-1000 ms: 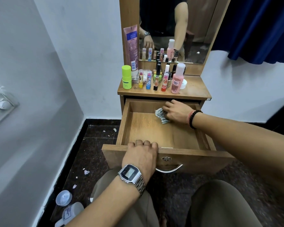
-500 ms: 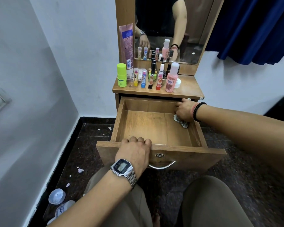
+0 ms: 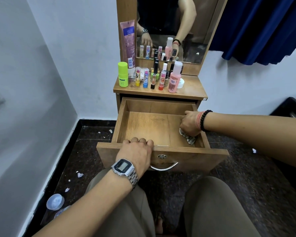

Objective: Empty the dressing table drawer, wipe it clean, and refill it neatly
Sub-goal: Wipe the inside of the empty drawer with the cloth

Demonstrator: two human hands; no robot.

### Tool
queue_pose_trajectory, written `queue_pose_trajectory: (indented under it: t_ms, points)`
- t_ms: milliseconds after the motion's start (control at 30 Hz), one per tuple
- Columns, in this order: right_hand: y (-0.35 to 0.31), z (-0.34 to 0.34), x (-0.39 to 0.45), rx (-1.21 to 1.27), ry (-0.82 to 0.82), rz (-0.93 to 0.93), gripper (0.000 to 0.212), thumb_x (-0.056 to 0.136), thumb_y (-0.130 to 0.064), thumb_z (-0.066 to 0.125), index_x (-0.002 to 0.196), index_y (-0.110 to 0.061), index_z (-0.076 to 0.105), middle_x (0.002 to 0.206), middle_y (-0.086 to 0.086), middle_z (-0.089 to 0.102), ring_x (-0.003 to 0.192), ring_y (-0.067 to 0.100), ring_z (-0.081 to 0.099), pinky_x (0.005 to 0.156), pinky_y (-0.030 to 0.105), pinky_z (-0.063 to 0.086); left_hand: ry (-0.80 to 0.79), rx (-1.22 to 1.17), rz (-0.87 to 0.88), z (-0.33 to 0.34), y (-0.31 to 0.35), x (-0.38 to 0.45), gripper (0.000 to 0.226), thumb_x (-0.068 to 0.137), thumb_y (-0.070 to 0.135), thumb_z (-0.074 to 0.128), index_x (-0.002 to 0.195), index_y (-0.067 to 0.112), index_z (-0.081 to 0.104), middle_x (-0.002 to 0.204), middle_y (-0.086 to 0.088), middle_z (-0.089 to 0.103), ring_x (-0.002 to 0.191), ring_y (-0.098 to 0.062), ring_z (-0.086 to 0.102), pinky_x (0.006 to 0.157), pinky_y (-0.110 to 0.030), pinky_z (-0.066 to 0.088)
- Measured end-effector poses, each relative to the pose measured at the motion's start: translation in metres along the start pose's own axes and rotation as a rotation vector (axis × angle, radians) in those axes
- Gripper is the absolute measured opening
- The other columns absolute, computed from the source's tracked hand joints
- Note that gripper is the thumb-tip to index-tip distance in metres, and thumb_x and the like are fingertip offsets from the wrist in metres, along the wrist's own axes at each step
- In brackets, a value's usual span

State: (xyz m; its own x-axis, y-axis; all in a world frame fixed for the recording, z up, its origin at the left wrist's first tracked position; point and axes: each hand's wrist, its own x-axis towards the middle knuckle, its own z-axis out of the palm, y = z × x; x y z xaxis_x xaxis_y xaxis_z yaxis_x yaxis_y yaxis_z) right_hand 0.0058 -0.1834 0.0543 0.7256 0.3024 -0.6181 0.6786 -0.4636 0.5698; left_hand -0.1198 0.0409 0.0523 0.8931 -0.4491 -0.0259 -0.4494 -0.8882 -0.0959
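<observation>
Inside drawer (image 3: 158, 129), right hand (image 3: 190, 124) on cloth (image 3: 190, 139)

Brown wood-grain laminate drawer (image 3: 149, 129), smooth, semi-matt, with curved shiny metal handle (image 3: 163, 166). Crumpled striped cloth rag (image 3: 190, 139). Silver metal-link digital watch (image 3: 125, 170), polished. Glossy plastic pink bottle (image 3: 174, 77). Dark speckled stone floor (image 3: 246, 168), glossy.

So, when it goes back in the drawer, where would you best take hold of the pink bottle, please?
Probably round the body of the pink bottle, coming from the right: it stands upright at the row's right end, with lipsticks crowding its left and a white jar close behind.
</observation>
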Motion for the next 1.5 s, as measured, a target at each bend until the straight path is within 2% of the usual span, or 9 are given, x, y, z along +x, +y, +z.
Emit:
queue_pose_trajectory:
  t_ms: [200, 567, 767, 833, 900, 1000, 1067, 1233, 1500]
  points:
    - [-0.017, 0.003, -0.023, 0.083, -0.006, -0.082, 0.027, 0.090, -0.033, 0.050, 0.101, -0.015, 0.068, 0.109, 0.005, 0.067, 0.106, 0.022, 0.057, 0.105, 0.040, 0.033, -0.012, -0.014, -0.001, -0.003, 0.001, -0.001, 0.027, 0.097, 0.013, 0.026, 0.118, 0.016, 0.041, 0.121, -0.007, 0.055, 0.112, -0.027, 0.050, 0.090, -0.042, 0.038]
    - [-0.018, 0.008, -0.038, 0.105, 0.129, -0.134, 0.023, 0.089, -0.028, 0.051, 0.093, -0.014, 0.070, 0.097, 0.005, 0.069, 0.096, 0.021, 0.060, 0.098, 0.034, 0.036, -0.022, -0.033, -0.008, -0.006, 0.001, -0.003, 0.027, 0.097, 0.013, 0.026, 0.118, 0.016, 0.043, 0.122, -0.007, 0.055, 0.112, -0.027, 0.050, 0.092, -0.041, 0.038]
    - [-0.002, -0.007, -0.049, 0.141, 0.137, -0.145, 0.022, 0.087, -0.027, 0.054, 0.090, -0.023, 0.075, 0.092, -0.004, 0.072, 0.084, 0.015, 0.061, 0.094, 0.032, 0.037, -0.014, -0.014, -0.009, -0.004, 0.002, -0.002, 0.027, 0.097, 0.013, 0.026, 0.118, 0.016, 0.042, 0.121, -0.006, 0.055, 0.111, -0.026, 0.051, 0.091, -0.040, 0.039]
    - [0.011, -0.014, -0.051, 0.159, 0.197, -0.094, 0.021, 0.086, -0.027, 0.053, 0.090, -0.024, 0.074, 0.088, -0.004, 0.071, 0.082, 0.015, 0.060, 0.093, 0.033, 0.039, -0.027, -0.009, -0.017, -0.004, 0.002, -0.001, 0.028, 0.097, 0.013, 0.025, 0.119, 0.017, 0.042, 0.122, -0.006, 0.055, 0.112, -0.027, 0.051, 0.092, -0.040, 0.039]
    - [0.027, -0.019, -0.050, 0.190, 0.303, -0.012, 0.023, 0.085, -0.024, 0.053, 0.094, -0.025, 0.073, 0.091, -0.002, 0.069, 0.091, 0.017, 0.060, 0.090, 0.033, 0.042, -0.039, -0.010, -0.024, -0.004, 0.003, 0.000, 0.028, 0.097, 0.014, 0.025, 0.120, 0.017, 0.042, 0.123, -0.006, 0.054, 0.112, -0.027, 0.050, 0.093, -0.041, 0.039]
    - [0.040, -0.019, -0.043, 0.170, 0.464, 0.088, 0.025, 0.084, -0.020, 0.051, 0.096, -0.025, 0.071, 0.099, -0.004, 0.064, 0.101, 0.019, 0.053, 0.080, 0.030, 0.033, -0.048, -0.002, -0.020, -0.004, 0.004, 0.001, 0.028, 0.098, 0.014, 0.025, 0.121, 0.017, 0.041, 0.124, -0.006, 0.054, 0.113, -0.026, 0.050, 0.093, -0.041, 0.039]
    - [0.040, -0.014, -0.034, 0.089, 0.498, 0.121, 0.024, 0.088, -0.020, 0.048, 0.099, -0.022, 0.070, 0.103, -0.003, 0.062, 0.103, 0.020, 0.051, 0.082, 0.032, 0.033, -0.052, -0.011, -0.022, -0.004, 0.004, 0.001, 0.028, 0.098, 0.014, 0.025, 0.121, 0.017, 0.041, 0.124, -0.005, 0.054, 0.114, -0.026, 0.050, 0.093, -0.040, 0.038]
    - [0.034, 0.019, -0.006, 0.035, 0.296, 0.160, 0.026, 0.096, -0.027, 0.046, 0.109, -0.018, 0.065, 0.120, 0.000, 0.060, 0.114, 0.021, 0.048, 0.094, 0.033, 0.040, -0.055, -0.012, -0.026, -0.004, 0.003, 0.000, 0.027, 0.098, 0.015, 0.027, 0.121, 0.017, 0.041, 0.124, -0.006, 0.054, 0.113, -0.027, 0.050, 0.092, -0.040, 0.038]
    - [0.035, 0.021, 0.019, 0.005, 0.154, 0.266, 0.034, 0.095, -0.042, 0.044, 0.116, -0.023, 0.064, 0.125, -0.007, 0.060, 0.116, 0.017, 0.042, 0.094, 0.030, 0.033, -0.060, 0.003, -0.025, -0.004, 0.003, 0.001, 0.024, 0.101, 0.020, 0.028, 0.121, 0.016, 0.042, 0.125, -0.008, 0.054, 0.114, -0.028, 0.050, 0.093, -0.042, 0.038]
